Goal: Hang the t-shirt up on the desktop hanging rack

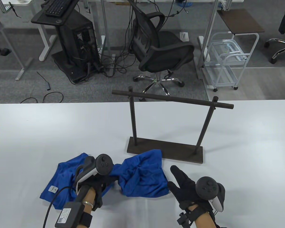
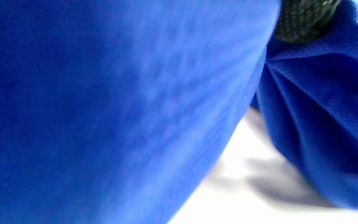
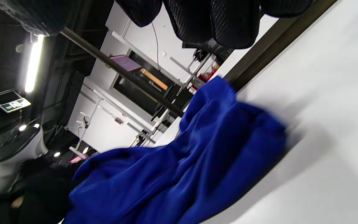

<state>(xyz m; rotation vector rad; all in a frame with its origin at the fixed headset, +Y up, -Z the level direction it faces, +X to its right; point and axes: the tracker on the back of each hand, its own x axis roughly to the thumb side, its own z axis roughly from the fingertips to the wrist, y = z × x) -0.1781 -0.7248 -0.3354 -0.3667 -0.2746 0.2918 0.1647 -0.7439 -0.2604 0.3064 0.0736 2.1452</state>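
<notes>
A crumpled blue t-shirt (image 1: 140,178) lies on the white table (image 1: 239,147) near its front edge, just in front of the dark wooden hanging rack (image 1: 171,101). My left hand (image 1: 102,182) lies on the shirt's middle and grips a bunch of cloth; in the left wrist view the blue fabric (image 2: 120,109) fills the frame and folds radiate from a fingertip (image 2: 303,18). My right hand (image 1: 178,180) is open with fingers spread, beside the shirt's right edge and holding nothing. The right wrist view shows the shirt (image 3: 182,168) below my fingers (image 3: 204,18).
The rack's flat base (image 1: 166,150) touches the shirt's far corner; its top bar runs left to right on two posts. Beyond the table's far edge stand an office chair (image 1: 161,49), a computer stand (image 1: 71,42) and a white cart (image 1: 228,61).
</notes>
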